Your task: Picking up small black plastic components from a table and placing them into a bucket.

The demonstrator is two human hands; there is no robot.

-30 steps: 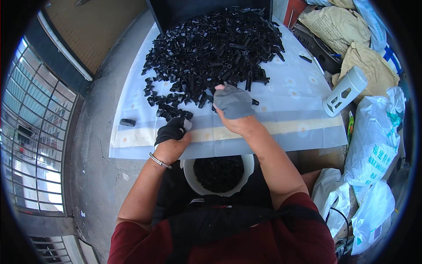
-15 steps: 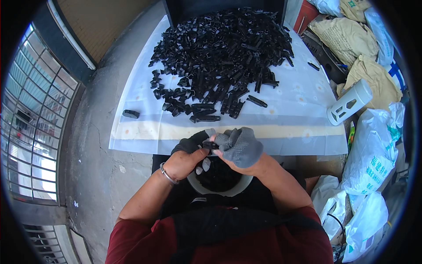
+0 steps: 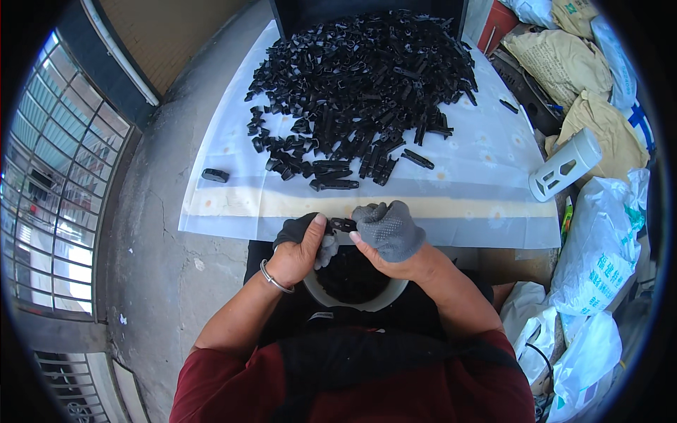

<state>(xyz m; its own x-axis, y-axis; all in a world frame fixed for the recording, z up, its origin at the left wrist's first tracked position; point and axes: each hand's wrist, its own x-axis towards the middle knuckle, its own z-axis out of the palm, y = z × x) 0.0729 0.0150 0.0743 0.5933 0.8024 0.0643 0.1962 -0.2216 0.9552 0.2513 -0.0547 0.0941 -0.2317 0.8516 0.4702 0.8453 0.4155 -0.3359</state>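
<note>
A small black plastic part (image 3: 343,225) spans the gap between my two hands, just off the table's near edge. My left hand (image 3: 302,242), in a dark glove that leaves the thumb bare, pinches its left end. On the other end my right hand (image 3: 390,233) is closed, in a grey dotted glove with a bare thumb. Below them a pale bowl (image 3: 387,299) sits at my lap with dark pieces inside, too dim to make out. Ahead, a large heap of black plastic parts (image 3: 367,84) covers the table's far half.
A cloth-covered table (image 3: 479,225) carries the heap. A lone dark piece (image 3: 215,175) lies at its left and a black strip (image 3: 508,106) at its right. A white cylinder with cutouts (image 3: 565,164) leans at the right edge. Sacks (image 3: 596,240) crowd the right; a barred window (image 3: 60,183) is left.
My hands have drawn slightly apart, showing more of the black part between them. My left fingers have curled in from above the bowl. The whole view has shifted a little.
</note>
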